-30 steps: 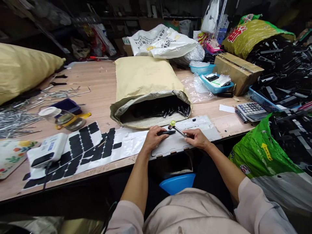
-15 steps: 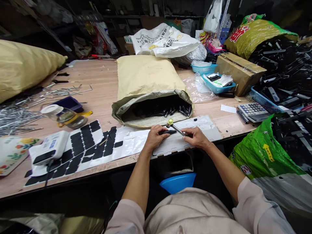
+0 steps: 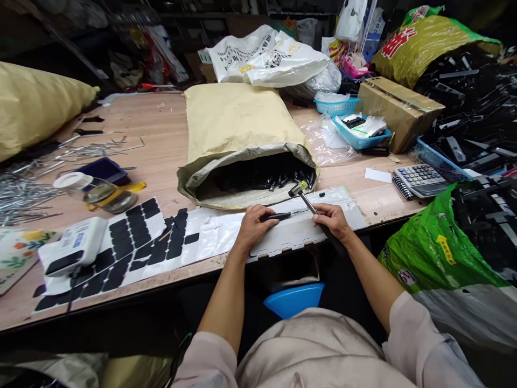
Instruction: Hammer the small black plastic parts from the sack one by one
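Our left hand (image 3: pixel 253 226) grips a slim, dark black part (image 3: pixel 278 216), lying flat on the grey board (image 3: pixel 299 237) between both hands. Our right hand (image 3: pixel 333 221) is closed round a small hammer (image 3: pixel 306 200), its head raised just beyond the part's tip.

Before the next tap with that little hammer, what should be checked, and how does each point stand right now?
1. Black part lies flat on the grey board: ok.
2. Left hand pins the part: ok.
3. Its fingertips sit off the part's free end: ok.
4. Right hand grips the hammer: ok.
5. Hammer head lined up over the part: cannot tell.
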A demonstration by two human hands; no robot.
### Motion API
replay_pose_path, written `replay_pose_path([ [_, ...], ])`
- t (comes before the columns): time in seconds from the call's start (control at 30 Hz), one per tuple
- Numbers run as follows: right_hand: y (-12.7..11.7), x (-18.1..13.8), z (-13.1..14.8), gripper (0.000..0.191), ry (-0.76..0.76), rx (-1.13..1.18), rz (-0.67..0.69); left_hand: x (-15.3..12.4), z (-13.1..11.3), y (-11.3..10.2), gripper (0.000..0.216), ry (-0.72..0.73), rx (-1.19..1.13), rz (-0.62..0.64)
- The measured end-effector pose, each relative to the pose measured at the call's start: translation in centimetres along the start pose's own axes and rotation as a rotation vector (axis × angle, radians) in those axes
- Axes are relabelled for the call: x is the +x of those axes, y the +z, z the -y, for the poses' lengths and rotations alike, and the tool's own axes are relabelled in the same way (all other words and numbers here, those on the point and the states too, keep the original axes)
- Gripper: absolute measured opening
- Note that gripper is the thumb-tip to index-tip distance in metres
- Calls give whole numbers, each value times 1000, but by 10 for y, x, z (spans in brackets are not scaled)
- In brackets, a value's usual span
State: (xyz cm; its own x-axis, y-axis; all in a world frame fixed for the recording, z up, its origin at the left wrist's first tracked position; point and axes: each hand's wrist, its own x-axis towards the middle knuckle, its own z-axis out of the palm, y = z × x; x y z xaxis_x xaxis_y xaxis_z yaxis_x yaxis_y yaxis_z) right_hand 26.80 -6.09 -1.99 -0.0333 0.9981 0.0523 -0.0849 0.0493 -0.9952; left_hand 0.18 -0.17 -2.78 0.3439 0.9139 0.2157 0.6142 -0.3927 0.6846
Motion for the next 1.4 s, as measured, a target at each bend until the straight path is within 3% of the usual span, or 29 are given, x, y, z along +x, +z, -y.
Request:
replay_pose_path([
  [0.13, -1, 1, 3, 39, 28, 109, -35, -10, -14, -5, 18, 69, -17, -89],
  [0.2, -2, 1, 4, 38, 33, 125, -30, -29, -27, -7, 18, 129, -47, -180],
  [0.27, -2, 2, 4, 38, 32, 126, -16, -57, -42, -7, 18, 181, -97, -195],
  [0.33, -2, 2, 4, 39, 37, 121, 0, -88, -56, -1, 18, 254, -132, -86],
  [0.43, -2, 2, 5, 40, 42, 116, 8, -121, -65, 19, 20, 322, -49, 204],
  [0.53, -2, 1, 5, 39, 27, 118, 9, -131, -59, 46, 24, 127, 167, 459],
  [0.63, -1, 0, 5, 37, 15, 109, 11, -127, -44, 72, 26, -160, 340, 606],
  [0.77, 0, -2, 6, 37, 25, 102, 6, -126, -30, 94, 32, -356, 419, 625],
  [0.87, 0, -1, 6, 38, 32, 110, 0, -130, -33, 97, 40, -322, 372, 587],
  [1.0, 0, -1, 5, 38, 34, 128, -4, -126, -61, 79, 31, -173, 158, 597],
  [1.1, 1, 0, 5, 37, 24, 127, -8, -102, -83, 54, 20, -31, -85, 468],
  [1.2, 1, 0, 3, 36, 3, 113, -9, -55, -84, 27, 24, -9, -149, 140],
  [1.3, 2, 1, 2, 36, 9, 119, -18, 3, -58, 4, 24, -109, 30, -179],
  [1.4, 3, 2, 2, 37, 18, 131, -25, 51, -22, -10, 23, -163, 253, -304],
])
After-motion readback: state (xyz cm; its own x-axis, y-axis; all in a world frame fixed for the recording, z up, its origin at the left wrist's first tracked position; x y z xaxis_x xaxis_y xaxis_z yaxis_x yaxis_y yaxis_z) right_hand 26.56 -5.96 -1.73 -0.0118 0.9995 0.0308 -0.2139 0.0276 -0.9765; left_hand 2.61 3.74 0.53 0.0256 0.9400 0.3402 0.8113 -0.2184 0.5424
